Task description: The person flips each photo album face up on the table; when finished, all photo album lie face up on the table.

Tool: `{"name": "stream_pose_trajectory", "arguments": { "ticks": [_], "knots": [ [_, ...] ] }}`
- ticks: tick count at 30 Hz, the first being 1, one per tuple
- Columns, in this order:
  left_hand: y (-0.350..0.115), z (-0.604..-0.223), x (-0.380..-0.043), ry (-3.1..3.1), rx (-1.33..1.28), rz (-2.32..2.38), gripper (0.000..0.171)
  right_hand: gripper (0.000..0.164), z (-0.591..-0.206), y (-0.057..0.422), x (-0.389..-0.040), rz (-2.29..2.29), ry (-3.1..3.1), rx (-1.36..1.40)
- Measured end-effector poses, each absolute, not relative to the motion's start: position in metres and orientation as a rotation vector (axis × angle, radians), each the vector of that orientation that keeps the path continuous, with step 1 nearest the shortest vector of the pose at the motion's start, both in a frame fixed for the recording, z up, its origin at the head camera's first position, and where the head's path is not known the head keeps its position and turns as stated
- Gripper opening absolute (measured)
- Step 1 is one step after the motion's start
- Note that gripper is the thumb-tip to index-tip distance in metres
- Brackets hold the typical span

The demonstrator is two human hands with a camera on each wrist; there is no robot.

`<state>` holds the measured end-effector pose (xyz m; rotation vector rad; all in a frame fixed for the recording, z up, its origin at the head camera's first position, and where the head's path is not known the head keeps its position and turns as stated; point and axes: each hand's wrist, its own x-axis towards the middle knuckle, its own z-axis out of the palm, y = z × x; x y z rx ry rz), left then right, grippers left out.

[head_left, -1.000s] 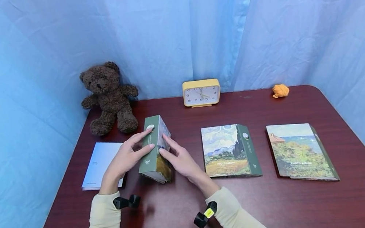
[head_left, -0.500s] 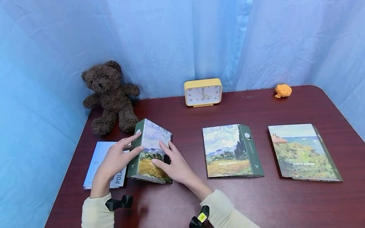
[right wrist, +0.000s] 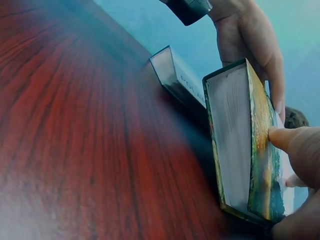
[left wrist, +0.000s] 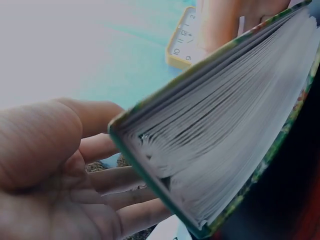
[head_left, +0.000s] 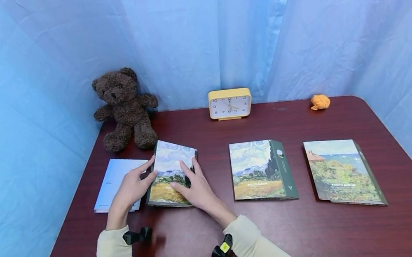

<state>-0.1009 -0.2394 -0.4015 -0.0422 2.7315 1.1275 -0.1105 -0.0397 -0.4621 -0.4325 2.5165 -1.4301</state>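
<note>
A photo album (head_left: 174, 168) with a painted wheat-field cover stands tilted at the left of the table, its front cover facing up. My left hand (head_left: 133, 189) lies along its spine side, the thumb near the cover's edge. In the left wrist view, the left fingers (left wrist: 127, 200) extend rather straight against the green spine, below the thumb. My right hand (head_left: 198, 187) rests spread on the front cover, its thumb (right wrist: 285, 137) touching the painted surface. The album's white page block (left wrist: 225, 115) shows from below. A blue-and-white book (head_left: 115, 178) lies left of the album, partly behind my left hand.
A matching wheat-field album (head_left: 256, 169) lies in the middle, and a seaside album (head_left: 342, 171) lies farther right. A brown teddy bear (head_left: 123, 107) sits at the back left. A yellow clock (head_left: 230, 104) and an orange yarn ball (head_left: 320, 102) stand along the back edge.
The album has turned from spine-up towards lying on its back, so its front cover now faces up. Both hands have shifted slightly left with it, still touching it.
</note>
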Motion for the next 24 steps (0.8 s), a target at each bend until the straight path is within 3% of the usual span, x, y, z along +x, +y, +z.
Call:
{"name": "stream_pose_trajectory", "arguments": {
  "ticks": [24],
  "knots": [
    [-0.245, -0.424, -0.102, 2.693, -0.132, 1.162, 0.053, 0.071, -0.462, -0.045, -0.106, -1.276, 2.651, -0.567]
  ]
}}
